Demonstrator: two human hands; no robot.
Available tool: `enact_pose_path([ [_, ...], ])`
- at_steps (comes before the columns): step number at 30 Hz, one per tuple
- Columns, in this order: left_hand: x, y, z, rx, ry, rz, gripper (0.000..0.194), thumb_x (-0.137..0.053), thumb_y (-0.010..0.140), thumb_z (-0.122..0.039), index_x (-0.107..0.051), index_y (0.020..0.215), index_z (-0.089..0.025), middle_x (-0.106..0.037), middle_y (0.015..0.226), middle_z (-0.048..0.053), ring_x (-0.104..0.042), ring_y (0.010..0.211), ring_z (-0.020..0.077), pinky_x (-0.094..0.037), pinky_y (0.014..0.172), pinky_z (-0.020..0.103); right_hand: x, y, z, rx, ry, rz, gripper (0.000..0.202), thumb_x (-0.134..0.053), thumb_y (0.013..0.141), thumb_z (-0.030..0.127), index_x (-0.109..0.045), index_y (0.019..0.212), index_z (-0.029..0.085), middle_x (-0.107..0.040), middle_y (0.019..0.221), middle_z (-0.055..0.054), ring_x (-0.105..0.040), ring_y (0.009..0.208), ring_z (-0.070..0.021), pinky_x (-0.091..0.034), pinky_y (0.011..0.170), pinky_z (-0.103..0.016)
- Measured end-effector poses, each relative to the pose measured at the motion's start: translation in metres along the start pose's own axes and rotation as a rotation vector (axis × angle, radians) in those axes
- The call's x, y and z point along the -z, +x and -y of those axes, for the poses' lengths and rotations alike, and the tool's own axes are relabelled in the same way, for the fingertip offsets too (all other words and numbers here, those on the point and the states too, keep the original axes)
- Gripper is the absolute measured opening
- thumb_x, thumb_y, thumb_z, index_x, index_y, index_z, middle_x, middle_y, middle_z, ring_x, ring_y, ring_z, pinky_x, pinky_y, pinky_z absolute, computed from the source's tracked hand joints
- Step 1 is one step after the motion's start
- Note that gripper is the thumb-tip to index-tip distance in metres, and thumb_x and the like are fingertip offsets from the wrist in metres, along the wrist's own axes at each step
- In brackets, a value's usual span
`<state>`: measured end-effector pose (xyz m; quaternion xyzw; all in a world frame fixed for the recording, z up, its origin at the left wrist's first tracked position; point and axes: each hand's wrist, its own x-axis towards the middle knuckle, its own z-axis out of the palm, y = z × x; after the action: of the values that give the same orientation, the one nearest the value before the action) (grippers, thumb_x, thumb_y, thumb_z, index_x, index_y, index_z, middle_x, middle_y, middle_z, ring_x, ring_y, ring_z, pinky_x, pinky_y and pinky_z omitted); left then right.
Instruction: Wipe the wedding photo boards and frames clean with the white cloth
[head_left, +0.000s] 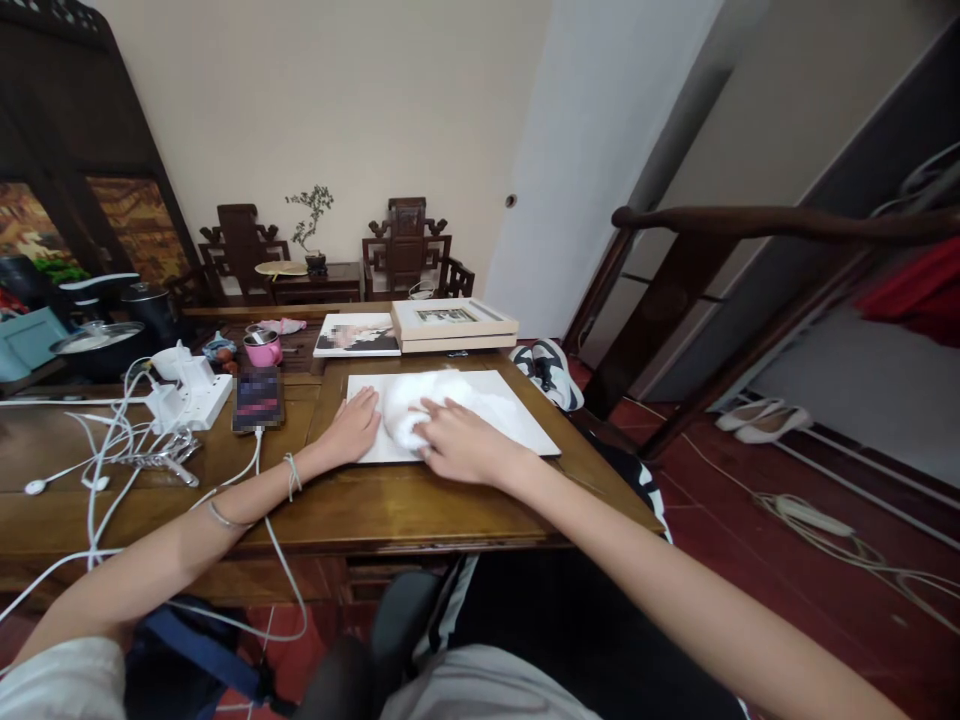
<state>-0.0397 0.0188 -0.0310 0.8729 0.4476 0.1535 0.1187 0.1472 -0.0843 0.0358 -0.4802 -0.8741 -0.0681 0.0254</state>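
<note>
**Both your hands on a white board at the near edge of a wooden table**

A flat white board [517,415] lies on the wooden table [375,505] straight in front of you, close to the near edge. On its left half sits a soft white cloth [409,405], bunched into a mound.

Your right hand [461,445] rests palm down over the near side of the cloth, fingers spread and pressing on it; it is not closed around it. Your left hand [352,425] lies flat and open on the left edge of the board, just beside the cloth, holding nothing. A bracelet [291,476] circles that wrist.

To the left of the board a phone [258,398] lies face up with a white cable running from it. Further left is a white power strip [196,392] amid tangled white cables. Behind the phone stands a pink cup [264,349]. Behind the board lie a flat picture [358,335] and two stacked picture frames [454,325]. At the far wall stand two dark carved chairs [406,245] with a small potted plant [313,225] between them.
</note>
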Motion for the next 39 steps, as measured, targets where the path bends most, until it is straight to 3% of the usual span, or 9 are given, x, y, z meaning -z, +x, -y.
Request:
enact_pose_path([
  [4,-0.002,0.001,0.004,-0.016,-0.011,0.007,0.054,-0.023,0.095,-0.033,-0.035,0.142,-0.009,-0.028,0.154,0.014,-0.022,0.144,0.0249,-0.017,0.118,0.048,-0.021,0.056,-0.031,-0.061,-0.074,0.005,0.036,-0.044,0.089,0.021,-0.061,0.119,0.01,-0.046,0.142,-0.019,-0.035,0.134,-0.0327,-0.03,0.105,-0.051],
  [7,-0.002,0.002,0.006,-0.026,-0.014,0.008,0.054,-0.023,0.095,-0.032,-0.034,0.143,-0.009,-0.027,0.154,0.015,-0.021,0.144,0.0259,-0.017,0.118,0.05,-0.026,0.069,-0.034,-0.081,-0.084,-0.007,0.038,-0.043,0.089,0.021,-0.059,0.121,0.009,-0.045,0.143,-0.019,-0.033,0.135,-0.0333,-0.028,0.105,-0.053],
  [15,-0.002,-0.001,0.003,-0.053,0.007,0.002,0.053,-0.022,0.095,-0.029,-0.036,0.141,-0.008,-0.028,0.153,0.017,-0.021,0.144,0.0261,-0.017,0.118,0.051,-0.003,-0.019,0.015,0.086,-0.053,-0.035,0.029,-0.047,0.086,0.022,-0.07,0.1,0.01,-0.054,0.133,-0.022,-0.043,0.128,-0.0352,-0.033,0.103,-0.049],
  [20,0.002,-0.002,0.0,-0.027,-0.036,0.005,0.051,-0.027,0.094,-0.026,-0.037,0.14,-0.008,-0.028,0.154,0.016,-0.02,0.145,0.0259,-0.014,0.119,0.05,0.009,-0.047,0.0,-0.033,0.086,0.014,0.025,-0.046,0.083,0.018,-0.069,0.092,0.015,-0.053,0.137,-0.015,-0.056,0.116,-0.0306,-0.043,0.095,-0.041],
  [25,0.005,0.002,-0.002,0.065,-0.192,-0.018,0.051,-0.03,0.092,-0.026,-0.043,0.138,-0.011,-0.032,0.152,0.013,-0.023,0.144,0.024,-0.013,0.119,0.048,-0.005,-0.005,-0.037,-0.281,0.06,0.019,0.033,-0.04,0.087,0.019,-0.066,0.107,0.014,-0.056,0.134,-0.015,-0.057,0.115,-0.0286,-0.043,0.094,-0.04],
  [29,0.009,0.003,-0.006,0.155,-0.422,-0.142,0.051,-0.031,0.094,-0.036,-0.051,0.132,-0.01,-0.043,0.146,0.012,-0.035,0.139,0.0239,-0.02,0.117,0.042,-0.018,0.037,-0.028,-0.361,0.01,0.013,0.036,-0.044,0.086,0.02,-0.065,0.114,0.013,-0.047,0.142,-0.017,-0.035,0.134,-0.0363,-0.027,0.106,-0.055],
  [31,0.011,0.003,-0.009,0.142,-0.526,-0.231,0.053,-0.032,0.093,-0.042,-0.054,0.129,-0.01,-0.048,0.143,0.012,-0.041,0.135,0.0236,-0.024,0.116,0.039,-0.022,0.047,-0.014,-0.32,-0.001,-0.005,0.037,-0.048,0.084,0.021,-0.066,0.114,0.012,-0.041,0.147,-0.016,-0.027,0.138,-0.0395,-0.02,0.108,-0.06],
  [34,0.015,0.002,-0.013,0.101,-0.604,-0.346,0.051,-0.032,0.094,-0.041,-0.055,0.129,-0.012,-0.049,0.143,0.01,-0.041,0.136,0.0209,-0.024,0.116,0.034,-0.021,0.042,0.007,-0.086,0.043,-0.066,0.033,-0.049,0.082,0.019,-0.07,0.107,0.012,-0.042,0.147,-0.014,-0.028,0.139,-0.0367,-0.018,0.111,-0.056],
  [39,0.017,0.001,-0.015,0.136,-0.526,-0.366,0.053,-0.025,0.097,-0.039,-0.048,0.135,-0.011,-0.042,0.147,0.01,-0.036,0.138,0.0179,-0.023,0.117,0.032,-0.005,0.0,0.013,0.185,0.166,-0.101,0.025,-0.047,0.079,0.013,-0.071,0.085,0.015,-0.057,0.134,-0.013,-0.048,0.126,-0.0272,-0.03,0.108,-0.042],
])
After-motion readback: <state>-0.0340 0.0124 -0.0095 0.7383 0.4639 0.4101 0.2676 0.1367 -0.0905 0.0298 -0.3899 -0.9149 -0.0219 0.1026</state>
